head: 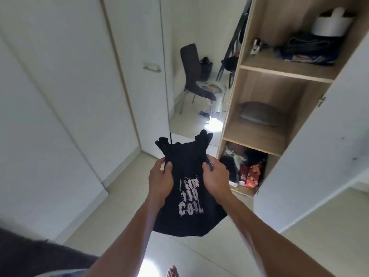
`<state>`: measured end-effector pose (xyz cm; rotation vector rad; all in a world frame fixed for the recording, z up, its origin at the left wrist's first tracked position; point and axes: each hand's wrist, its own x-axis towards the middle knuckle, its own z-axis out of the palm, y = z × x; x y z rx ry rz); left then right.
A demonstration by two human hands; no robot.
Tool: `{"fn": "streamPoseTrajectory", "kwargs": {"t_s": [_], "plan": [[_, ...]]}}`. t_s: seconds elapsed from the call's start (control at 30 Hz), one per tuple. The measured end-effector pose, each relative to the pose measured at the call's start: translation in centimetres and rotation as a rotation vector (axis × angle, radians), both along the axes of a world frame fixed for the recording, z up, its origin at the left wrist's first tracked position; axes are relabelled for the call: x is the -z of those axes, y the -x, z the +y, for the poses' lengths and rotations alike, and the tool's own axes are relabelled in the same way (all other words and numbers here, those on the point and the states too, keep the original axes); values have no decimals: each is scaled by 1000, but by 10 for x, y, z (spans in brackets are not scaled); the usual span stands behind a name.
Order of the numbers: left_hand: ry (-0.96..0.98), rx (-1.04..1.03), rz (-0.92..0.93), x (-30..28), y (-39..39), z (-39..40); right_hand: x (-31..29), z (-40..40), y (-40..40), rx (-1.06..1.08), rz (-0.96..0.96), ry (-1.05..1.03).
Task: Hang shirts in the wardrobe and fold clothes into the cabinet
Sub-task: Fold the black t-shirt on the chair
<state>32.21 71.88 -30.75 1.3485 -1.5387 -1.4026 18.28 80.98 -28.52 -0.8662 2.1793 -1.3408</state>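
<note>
Black printed shirt (187, 188) hangs mid-air before the open cabinet (259, 108), bunched in left hand (160, 176) and right hand (214, 172), so uneven grips risk a crooked fold.

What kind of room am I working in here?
Likely a bedroom or dressing area at home: an open wooden cabinet with shelves, white wardrobe doors, and a chair beyond.

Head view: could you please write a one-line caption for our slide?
Both hands, left hand and right hand, grip a bunched black printed shirt before an open wooden cabinet.
</note>
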Motion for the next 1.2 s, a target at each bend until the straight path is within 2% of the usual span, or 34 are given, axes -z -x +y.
{"fn": "streamPoseTrajectory", "kwargs": {"t_s": [0.23, 0.57, 0.77, 0.97, 1.2], "plan": [[15, 274, -9, -9, 140, -12, -6, 21, 113, 239, -26, 6], [1, 656, -42, -11, 357, -94, -17, -24, 278, 576, -70, -49], [-4, 712, -139, 7, 450, -143, -5, -65, 358, 683, -96, -58], [8, 653, -136, 44, 539, -183, 30, -104, 449, 669, -92, -24], [29, 569, -71, 137, 680, -238, 144, -168, 604, 641, -49, 46]]}}
